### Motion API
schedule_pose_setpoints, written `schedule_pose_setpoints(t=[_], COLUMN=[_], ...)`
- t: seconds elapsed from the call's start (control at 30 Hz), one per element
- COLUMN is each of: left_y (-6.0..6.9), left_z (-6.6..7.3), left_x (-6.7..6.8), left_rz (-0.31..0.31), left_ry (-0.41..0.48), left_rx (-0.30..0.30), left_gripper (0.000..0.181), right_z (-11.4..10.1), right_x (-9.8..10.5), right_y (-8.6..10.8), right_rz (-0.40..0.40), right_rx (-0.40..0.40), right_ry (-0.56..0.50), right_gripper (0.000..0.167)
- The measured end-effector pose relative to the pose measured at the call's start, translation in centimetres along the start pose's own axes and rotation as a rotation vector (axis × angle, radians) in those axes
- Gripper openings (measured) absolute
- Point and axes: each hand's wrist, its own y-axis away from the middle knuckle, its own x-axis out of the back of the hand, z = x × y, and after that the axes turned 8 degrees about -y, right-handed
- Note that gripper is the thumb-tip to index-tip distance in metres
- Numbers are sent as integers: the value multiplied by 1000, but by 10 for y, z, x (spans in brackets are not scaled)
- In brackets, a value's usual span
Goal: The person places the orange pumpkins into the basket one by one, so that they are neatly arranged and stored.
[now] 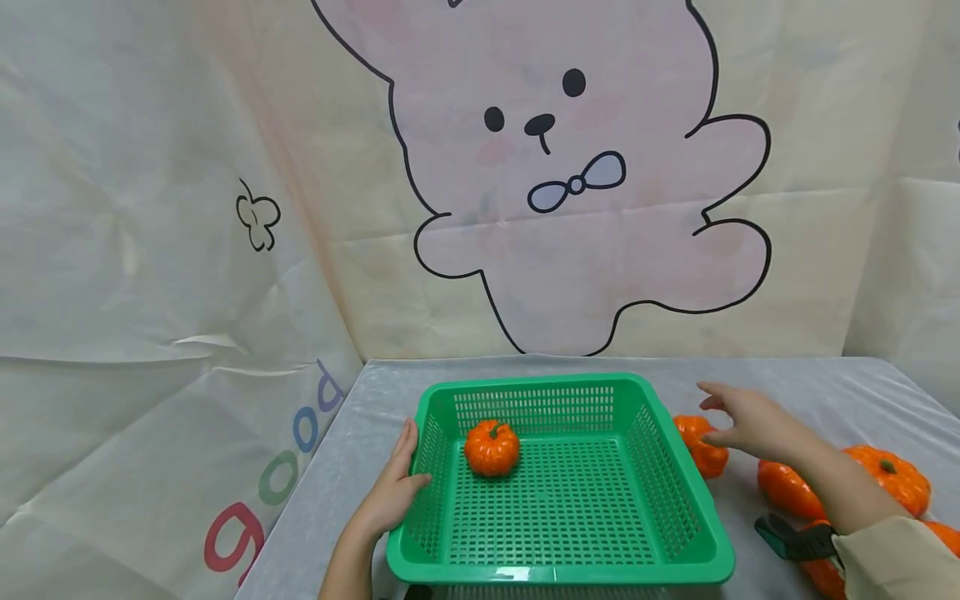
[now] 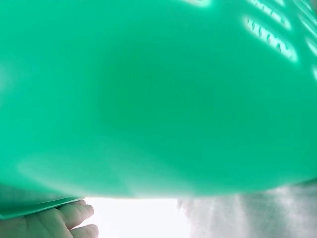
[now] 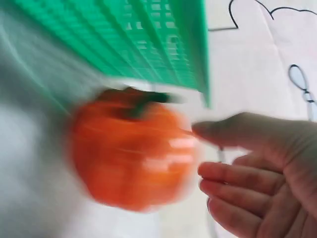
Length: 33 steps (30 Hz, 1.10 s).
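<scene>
A green plastic basket [image 1: 540, 571] with slotted walls stands on the table. Inside it, toward the back left, sits a small orange pumpkin [image 1: 491, 448] with a green stem. My left hand [image 1: 390, 492] grips the basket's left rim, thumb over the edge and fingers along the outside. In the left wrist view its fingers [image 2: 72, 215] show below the green rim. My right hand [image 1: 757, 425] is over the table beyond the basket's right wall, fingers spread and holding nothing. Close beside it is another pumpkin [image 1: 705, 450] [image 3: 133, 153], blurred in the right wrist view.
More orange pumpkins [image 1: 892, 479] lie on the right side of the table, some partly hidden by my right forearm. A grey cloth [image 1: 750, 375] covers the table. Behind it hangs a backdrop [image 1: 600, 250] with a cartoon bear.
</scene>
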Motion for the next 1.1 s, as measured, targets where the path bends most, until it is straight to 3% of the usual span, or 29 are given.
schedule_pose_setpoints(t=[0.17, 0.47, 0.63, 0.87, 1.1], left_y=[0, 2, 2, 1, 0], left_z=[0, 0, -1, -1, -1], left_x=[0, 1, 0, -1, 0], left_rz=[0, -6, -7, -8, -5], left_ry=[-5, -9, -4, -5, -7], left_rx=[-1, -6, -8, -17, -13], left_gripper=[80, 80, 79, 79, 80], right_z=[11, 26, 22, 21, 23], right_x=[-18, -45, -54, -52, -33], right_y=[1, 4, 1, 2, 5], right_rz=[-67, -40, -4, 6, 28], right_rx=[-14, -53, -6, -18, -34], right_ry=[-11, -22, -75, -83, -59], right_gripper=[72, 92, 83, 79, 84])
